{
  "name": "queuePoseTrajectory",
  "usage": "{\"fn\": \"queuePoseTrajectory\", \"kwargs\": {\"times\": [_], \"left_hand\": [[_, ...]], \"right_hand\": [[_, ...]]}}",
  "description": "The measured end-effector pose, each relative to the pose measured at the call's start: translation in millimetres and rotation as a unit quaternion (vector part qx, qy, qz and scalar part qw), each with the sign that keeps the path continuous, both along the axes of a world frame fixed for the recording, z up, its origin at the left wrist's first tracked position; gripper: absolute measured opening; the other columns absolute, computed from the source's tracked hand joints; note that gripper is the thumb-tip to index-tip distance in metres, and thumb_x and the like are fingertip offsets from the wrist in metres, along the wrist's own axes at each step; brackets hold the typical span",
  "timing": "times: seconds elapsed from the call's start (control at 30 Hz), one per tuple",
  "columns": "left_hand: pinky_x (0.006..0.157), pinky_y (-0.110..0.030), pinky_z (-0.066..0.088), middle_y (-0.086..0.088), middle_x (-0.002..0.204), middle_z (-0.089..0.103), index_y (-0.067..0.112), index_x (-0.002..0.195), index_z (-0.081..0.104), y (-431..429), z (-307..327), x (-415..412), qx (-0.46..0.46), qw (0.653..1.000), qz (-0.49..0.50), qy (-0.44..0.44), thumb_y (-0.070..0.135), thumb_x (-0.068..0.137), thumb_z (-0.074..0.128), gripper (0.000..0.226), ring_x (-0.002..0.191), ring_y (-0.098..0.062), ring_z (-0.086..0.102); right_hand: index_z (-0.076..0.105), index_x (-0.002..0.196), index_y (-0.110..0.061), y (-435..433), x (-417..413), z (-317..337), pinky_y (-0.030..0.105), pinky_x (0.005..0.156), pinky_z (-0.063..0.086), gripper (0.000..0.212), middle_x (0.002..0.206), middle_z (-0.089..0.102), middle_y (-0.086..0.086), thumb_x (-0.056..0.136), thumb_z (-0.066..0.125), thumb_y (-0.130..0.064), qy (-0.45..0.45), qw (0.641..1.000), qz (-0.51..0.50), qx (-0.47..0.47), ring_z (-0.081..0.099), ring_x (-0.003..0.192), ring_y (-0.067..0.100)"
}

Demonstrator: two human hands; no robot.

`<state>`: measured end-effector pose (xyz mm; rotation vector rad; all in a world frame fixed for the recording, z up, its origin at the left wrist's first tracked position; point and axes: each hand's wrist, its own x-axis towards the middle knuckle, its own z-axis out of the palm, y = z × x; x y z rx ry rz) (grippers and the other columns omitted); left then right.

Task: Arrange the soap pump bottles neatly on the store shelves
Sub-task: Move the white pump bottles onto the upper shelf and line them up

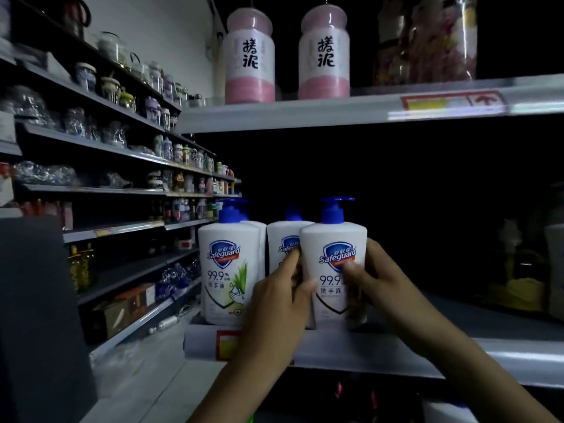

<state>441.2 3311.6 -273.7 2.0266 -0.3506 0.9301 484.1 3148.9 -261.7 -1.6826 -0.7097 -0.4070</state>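
Observation:
White Safeguard soap pump bottles with blue pumps stand at the front left of a grey shelf (396,346). The front right bottle (334,254) is gripped from both sides: my left hand (279,303) presses its left side and my right hand (377,279) wraps its right side, thumb across the label. Behind it, partly hidden, stands another bottle (282,239). To the left stands a bottle with a green leaf label (229,270), with one more bottle (258,227) just behind it.
Two pink-and-white jars (249,56) stand on the shelf above. The shelf to the right of the bottles is dark, with dim items at the far right (518,288). Along the left wall run shelves of glass jars and bottles (116,135). A dark block (36,315) fills the lower left.

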Motion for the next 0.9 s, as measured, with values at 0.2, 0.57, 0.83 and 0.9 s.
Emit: {"fn": "queuePoseTrajectory", "kwargs": {"times": [0.2,0.57,0.83,0.9], "left_hand": [[0.089,-0.017,0.040,0.006,0.127,0.051,0.023,0.129,0.055,39.3,-23.3,-23.2,-0.001,0.963,0.201,-0.180,0.015,0.086,0.056,0.043,0.112,-0.012,0.051],[0.094,-0.046,0.048,0.011,0.144,0.043,0.054,0.143,0.008,92.2,-50.6,1.9,-0.095,0.990,0.106,-0.001,0.055,0.075,0.065,0.090,0.122,-0.015,0.050],[0.100,-0.055,0.042,0.011,0.137,0.053,0.048,0.146,0.006,93.0,-50.4,1.2,-0.033,0.988,0.149,0.013,0.072,0.071,0.053,0.092,0.122,-0.018,0.053],[0.102,-0.057,0.039,0.010,0.136,0.055,0.047,0.147,0.003,94.4,-50.5,0.5,-0.017,0.987,0.159,0.025,0.076,0.069,0.045,0.093,0.120,-0.018,0.055]], "right_hand": [[0.052,0.123,-0.031,-11.9,-3.9,-6.5,0.041,0.079,0.059,0.045,0.107,0.070,0.000,0.088,0.063,-0.004,0.008,0.996,-0.039,-0.075,0.070,0.095,0.018],[0.023,0.130,-0.047,34.7,-5.9,-11.6,0.003,0.058,0.044,0.078,0.092,0.054,-0.035,0.075,0.077,-0.035,-0.019,0.962,-0.139,-0.233,0.056,0.082,-0.022],[0.026,0.126,-0.044,57.2,-15.4,-11.9,0.032,0.079,0.057,0.078,0.096,0.061,-0.024,0.067,0.077,-0.051,-0.012,0.951,-0.185,-0.249,0.064,0.084,0.000],[0.025,0.125,-0.044,59.4,-16.3,-12.5,0.039,0.082,0.057,0.081,0.102,0.064,-0.020,0.063,0.075,-0.057,-0.006,0.948,-0.196,-0.249,0.065,0.089,0.005]]}}
